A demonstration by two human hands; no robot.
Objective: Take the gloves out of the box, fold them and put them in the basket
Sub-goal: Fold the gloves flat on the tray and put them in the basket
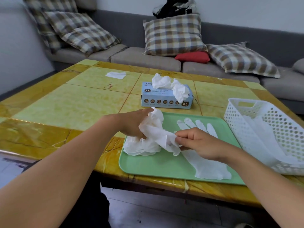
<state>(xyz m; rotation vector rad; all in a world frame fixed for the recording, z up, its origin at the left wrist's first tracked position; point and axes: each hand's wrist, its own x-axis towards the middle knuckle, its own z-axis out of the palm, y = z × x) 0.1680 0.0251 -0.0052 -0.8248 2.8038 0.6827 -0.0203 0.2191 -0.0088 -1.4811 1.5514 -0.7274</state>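
The left hand (pixel 131 125) grips a crumpled bunch of white gloves (pixel 144 140) over the left end of a green tray (pixel 156 165), its fingers curled into the bunch from the left. The right hand (pixel 199 143) pinches one glove (pixel 166 139) that trails out of the bunch, thumb and fingers closed on its loose end just right of the bunch. The lower part of the bunch rests on the tray's near left corner.

Under the right hand a flat glove (pixel 207 167) lies spread on the tray, its fingers pointing away from the person and showing beyond the knuckles, its cuff near the tray's front edge.

The box (pixel 164 99), pale blue and marked XL, stands on the table (pixel 65 104) just behind the tray. More crumpled gloves (pixel 171 86) puff out of its top opening and hang over its front right side.

The basket (pixel 266 134), white with round holes, sits just right of the tray, tilted toward the person. White material lies inside it; how it is folded cannot be told.

A small white sheet (pixel 116 74) lies on the table's far left part, well apart from the box. Behind the table stands a grey sofa (pixel 144 58) with checked cushions (pixel 172 35) and a red cushion (pixel 192 57).
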